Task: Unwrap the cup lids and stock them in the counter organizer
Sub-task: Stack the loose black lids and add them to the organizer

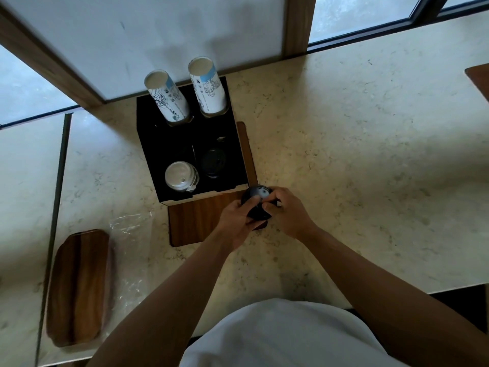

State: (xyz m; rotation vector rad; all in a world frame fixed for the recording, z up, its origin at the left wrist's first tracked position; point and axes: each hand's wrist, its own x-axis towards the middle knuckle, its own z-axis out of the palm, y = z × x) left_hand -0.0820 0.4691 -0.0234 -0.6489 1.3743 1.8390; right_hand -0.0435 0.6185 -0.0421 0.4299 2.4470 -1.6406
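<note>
The counter point(344, 133) looks like polished, veined cream stone. At its nine o'clock, the matt black organizer point(148, 144) sits on a smooth wooden board point(195, 223). Printed paper cups point(209, 88) stand at twelve o'clock. Crinkled clear plastic wrap point(129, 226) lies at seven o'clock.

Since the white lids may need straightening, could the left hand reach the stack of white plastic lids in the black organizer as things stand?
Probably not yet: the left hand and right hand both grip the wrapped stack of black lids. Once freed, the white lids sit uncovered and near.
</note>
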